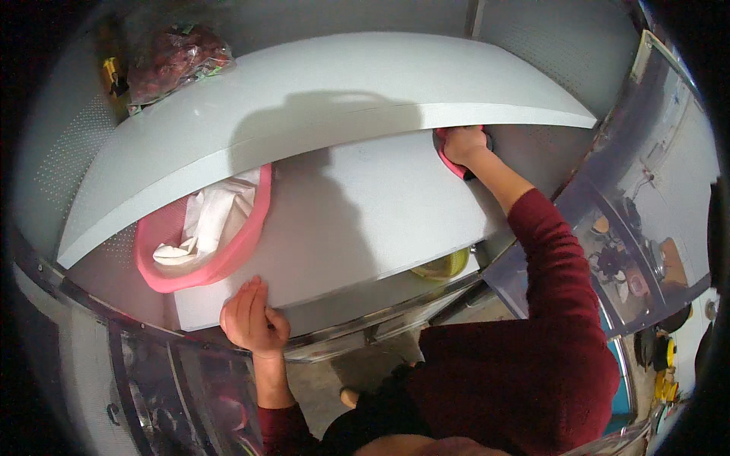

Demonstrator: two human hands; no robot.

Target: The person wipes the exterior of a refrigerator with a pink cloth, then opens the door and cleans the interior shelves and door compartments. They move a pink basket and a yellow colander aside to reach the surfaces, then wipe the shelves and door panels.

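Note:
Reaching to the right end of the lower white shelf (pixel 319 228), my right hand (pixel 465 145) presses on a pink and dark cloth (pixel 447 162). The upper white shelf (pixel 353 65) overhangs it and hides the cloth's far side. My left hand (pixel 254 319) is at the lower shelf's front edge, holding nothing that I can see, its thumb apart from the fingers. Just beyond that hand sits a pink plastic basket (pixel 256 239), with crumpled white fabric or paper (pixel 219 211) inside. Its back part lies hidden beneath the upper shelf.
On the upper shelf's left stands a clear bag of dark red items (pixel 182 57), beside a yellow and black item (pixel 114 77). A green basket (pixel 442 267) shows below the lower shelf. Transparent plastic curtains (pixel 616 245) hang at both sides of the metal cabinet.

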